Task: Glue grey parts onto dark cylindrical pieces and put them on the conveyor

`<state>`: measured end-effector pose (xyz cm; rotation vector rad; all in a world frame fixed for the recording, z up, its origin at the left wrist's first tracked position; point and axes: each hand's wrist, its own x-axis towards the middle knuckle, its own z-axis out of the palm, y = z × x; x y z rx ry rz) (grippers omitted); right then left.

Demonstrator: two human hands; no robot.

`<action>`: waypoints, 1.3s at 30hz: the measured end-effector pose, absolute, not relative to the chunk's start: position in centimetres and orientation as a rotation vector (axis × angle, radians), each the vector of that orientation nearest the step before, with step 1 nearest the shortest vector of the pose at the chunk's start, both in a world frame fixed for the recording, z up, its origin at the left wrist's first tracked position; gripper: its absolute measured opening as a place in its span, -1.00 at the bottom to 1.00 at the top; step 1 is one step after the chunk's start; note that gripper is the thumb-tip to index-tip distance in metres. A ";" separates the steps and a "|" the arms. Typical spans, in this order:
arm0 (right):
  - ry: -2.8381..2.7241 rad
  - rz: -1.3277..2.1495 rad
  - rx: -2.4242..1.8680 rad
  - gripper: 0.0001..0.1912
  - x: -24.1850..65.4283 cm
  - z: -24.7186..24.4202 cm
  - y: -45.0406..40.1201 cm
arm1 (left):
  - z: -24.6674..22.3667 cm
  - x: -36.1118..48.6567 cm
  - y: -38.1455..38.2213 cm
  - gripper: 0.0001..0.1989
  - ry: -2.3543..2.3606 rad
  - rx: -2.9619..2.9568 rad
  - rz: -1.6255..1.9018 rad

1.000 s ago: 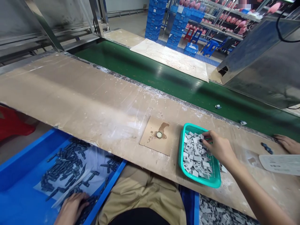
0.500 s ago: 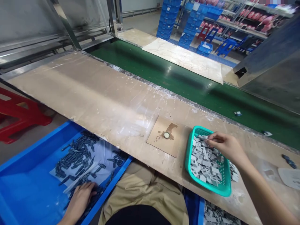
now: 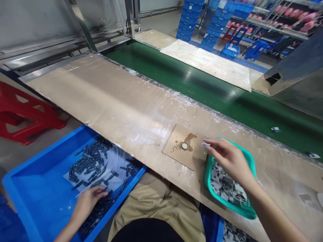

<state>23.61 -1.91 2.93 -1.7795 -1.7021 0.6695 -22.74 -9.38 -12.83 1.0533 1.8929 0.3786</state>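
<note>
My right hand (image 3: 228,158) pinches a small light-grey plastic piece (image 3: 206,144) above the left rim of a green basket (image 3: 209,183). Many similar grey pieces (image 3: 227,186) fill the basket, partly hidden by my hand. Over on the left, my left hand (image 3: 91,200) is low over slim black plastic parts (image 3: 88,164) in a blue bin (image 3: 45,198). Its fingers are drawn together, but I cannot make out what is between them. Between the hands, a small round cap-like piece (image 3: 185,146) sits on a wet-stained cardboard square (image 3: 174,151).
A green conveyor belt (image 3: 161,69) runs behind the tan worktop (image 3: 113,97), with small pieces (image 3: 275,129) on it at right. A red stool (image 3: 27,114) stands at left. More grey parts (image 3: 234,233) lie in a bin below the worktop.
My right hand has moved left and lifted from the basket's contents with a grey piece. My left hand has risen slightly from the black parts. The view has shifted a little.
</note>
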 end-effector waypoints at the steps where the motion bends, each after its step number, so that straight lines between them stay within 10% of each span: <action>1: -1.799 0.599 -1.733 -0.68 22.6 2.3 -1.5 | -11.7 -22.3 -8.9 -0.76 1.860 0.864 0.438; 9: -2.073 0.452 -1.681 -0.79 20.2 -1.1 0.3 | -4.8 -16.4 -7.7 -0.77 1.453 0.208 0.759; 39: -1.506 1.174 -1.684 -0.72 17.6 4.9 -3.2 | -0.4 3.3 -2.3 -0.77 0.969 0.655 1.067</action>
